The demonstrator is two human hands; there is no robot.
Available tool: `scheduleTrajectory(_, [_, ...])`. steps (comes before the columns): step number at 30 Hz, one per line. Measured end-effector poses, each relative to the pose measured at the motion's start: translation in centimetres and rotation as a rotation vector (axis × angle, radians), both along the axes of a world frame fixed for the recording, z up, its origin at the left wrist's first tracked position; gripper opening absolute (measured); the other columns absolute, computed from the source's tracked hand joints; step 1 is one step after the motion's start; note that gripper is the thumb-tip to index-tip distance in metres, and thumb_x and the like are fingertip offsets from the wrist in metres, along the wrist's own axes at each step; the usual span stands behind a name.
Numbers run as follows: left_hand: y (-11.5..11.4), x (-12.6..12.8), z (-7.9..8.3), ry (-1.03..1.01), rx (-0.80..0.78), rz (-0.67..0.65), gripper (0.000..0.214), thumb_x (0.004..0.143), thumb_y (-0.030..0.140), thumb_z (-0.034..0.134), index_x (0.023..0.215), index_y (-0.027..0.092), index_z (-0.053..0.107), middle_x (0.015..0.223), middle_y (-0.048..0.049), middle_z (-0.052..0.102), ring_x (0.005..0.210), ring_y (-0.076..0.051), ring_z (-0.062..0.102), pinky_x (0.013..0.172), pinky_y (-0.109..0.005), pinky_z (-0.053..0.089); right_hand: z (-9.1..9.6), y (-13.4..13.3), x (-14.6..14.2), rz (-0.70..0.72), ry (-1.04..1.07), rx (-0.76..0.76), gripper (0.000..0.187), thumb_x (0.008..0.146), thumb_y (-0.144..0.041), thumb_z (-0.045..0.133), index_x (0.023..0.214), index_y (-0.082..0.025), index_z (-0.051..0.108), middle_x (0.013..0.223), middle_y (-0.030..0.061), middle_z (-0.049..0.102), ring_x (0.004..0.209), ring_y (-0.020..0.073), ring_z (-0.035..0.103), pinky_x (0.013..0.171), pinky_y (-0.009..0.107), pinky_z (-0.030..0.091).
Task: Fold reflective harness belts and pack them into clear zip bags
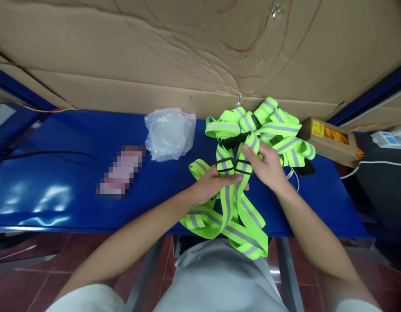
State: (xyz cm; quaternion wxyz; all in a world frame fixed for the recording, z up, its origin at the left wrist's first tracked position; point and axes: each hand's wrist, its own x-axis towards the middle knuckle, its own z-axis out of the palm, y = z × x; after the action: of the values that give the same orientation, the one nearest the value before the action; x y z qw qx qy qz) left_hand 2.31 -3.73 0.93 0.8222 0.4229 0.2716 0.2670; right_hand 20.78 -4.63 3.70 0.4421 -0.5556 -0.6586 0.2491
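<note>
A neon yellow-green reflective harness [228, 201] with grey stripes and black elastic bands is held up at the front edge of the table. My left hand [213, 184] is closed around its two straps, just under the black bands, with the thumb lying across them. Higher up, my right hand [265, 164] pinches the right strap between thumb and fingers. The harness's lower straps hang in loops over the table edge. Right behind my hands lies a heap of similar reflective straps [281, 125], so where the held piece ends among them is partly hidden.
Clear plastic bags [169, 134] lie on the blue table [80, 138], left of the straps. Nearer the left is a blurred pinkish item [122, 171]. A cardboard box [330, 141] with orange contents, a dark phone-like object [306, 168] and a white cable [376, 162] are at the right. Cardboard stands behind.
</note>
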Motion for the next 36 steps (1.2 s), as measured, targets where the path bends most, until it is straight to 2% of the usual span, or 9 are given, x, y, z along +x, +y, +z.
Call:
scheduleTrajectory(4, [0.1,-0.6,0.1,-0.006,0.063,-0.01,0.032,0.078,0.035,0.086,0.099,0.015,0.073,0.085,-0.0063,0.078,0.08,-0.027,0.077,0.082,-0.043,0.062,0.3,0.3,1.8,-0.143,-0.122,0.048,0.057,0.084,-0.057,0.077,0.125,-0.02,0.064,0.125,0.0123,0.065,0.101,0.025,0.066,0.088,0.04,0.054])
scheduleTrajectory(7, [0.6,-1.1,0.1,-0.009,0.139,-0.125,0.027,0.078,0.035,0.084,0.089,0.014,0.073,0.08,-0.0064,0.075,0.071,-0.024,0.074,0.076,-0.042,0.062,1.1,0.0,2.7,0.112,-0.077,-0.065,0.066,0.089,-0.051,0.074,0.145,-0.023,0.053,0.145,0.0126,0.059,0.126,0.027,0.062,0.103,0.043,0.051])
scheduleTrajectory(10, [0.9,-1.5,-0.2,0.042,0.277,-0.251,0.023,0.085,0.035,0.077,0.095,0.014,0.075,0.09,-0.0096,0.078,0.083,-0.025,0.074,0.083,-0.041,0.06,1.8,-0.3,3.0,0.369,-0.057,-0.282,0.053,0.092,-0.048,0.07,0.139,-0.023,0.063,0.133,0.0084,0.069,0.121,0.0264,0.066,0.1,0.038,0.054])
scheduleTrajectory(14, [1.1,-2.0,-0.5,0.201,0.507,-0.267,0.034,0.084,0.031,0.076,0.115,0.017,0.074,0.115,-0.0089,0.078,0.109,-0.028,0.071,0.098,-0.041,0.055,1.6,-0.5,2.8,0.457,0.059,-0.418,0.037,0.09,-0.047,0.073,0.117,-0.022,0.078,0.108,0.0019,0.078,0.101,0.0244,0.072,0.087,0.032,0.057])
scheduleTrajectory(17, [1.2,-2.1,-0.2,0.163,0.482,-0.318,0.033,0.085,0.031,0.075,0.115,0.018,0.076,0.117,-0.0089,0.077,0.112,-0.028,0.071,0.101,-0.041,0.055,1.3,-0.8,2.2,0.391,0.116,-0.445,0.031,0.084,-0.048,0.079,0.098,-0.02,0.081,0.09,-0.0003,0.077,0.085,0.0209,0.071,0.074,0.028,0.056])
scheduleTrajectory(21, [1.1,-2.1,0.9,0.095,0.354,-0.401,0.028,0.092,0.034,0.071,0.113,0.017,0.079,0.115,-0.0122,0.079,0.114,-0.028,0.072,0.103,-0.039,0.055,1.4,-1.0,1.1,0.116,0.402,-0.413,0.03,0.081,-0.05,0.082,0.081,-0.02,0.077,0.079,0.0002,0.075,0.076,0.0187,0.07,0.071,0.028,0.055])
scheduleTrajectory(25, [0.7,-2.1,1.2,0.076,0.297,-0.432,0.031,0.096,0.038,0.067,0.114,0.016,0.078,0.115,-0.0128,0.079,0.11,-0.027,0.074,0.098,-0.038,0.057,1.3,-0.7,0.3,0.096,0.693,-0.559,0.03,0.081,-0.049,0.083,0.093,-0.023,0.075,0.092,0.0008,0.076,0.084,0.0204,0.072,0.073,0.031,0.059])
scheduleTrajectory(32, [0.6,-2.4,1.2,0.076,0.336,-0.476,0.031,0.096,0.039,0.067,0.115,0.017,0.078,0.118,-0.0121,0.078,0.113,-0.026,0.074,0.099,-0.036,0.058,0.8,-0.5,0.4,0.168,0.535,-0.537,0.041,0.082,-0.039,0.082,0.118,-0.024,0.069,0.091,-0.0006,0.075,0.085,0.0168,0.072,0.072,0.026,0.058])
scheduleTrajectory(36, [0.6,-2.7,1.8,0.083,0.201,-0.493,0.033,0.091,0.044,0.073,0.111,0.018,0.078,0.108,-0.0116,0.08,0.098,-0.027,0.078,0.085,-0.037,0.063,1.1,-0.2,1.7,0.06,0.595,-0.42,0.042,0.08,-0.042,0.084,0.116,-0.026,0.071,0.101,-0.0002,0.075,0.085,0.0176,0.072,0.073,0.03,0.059])
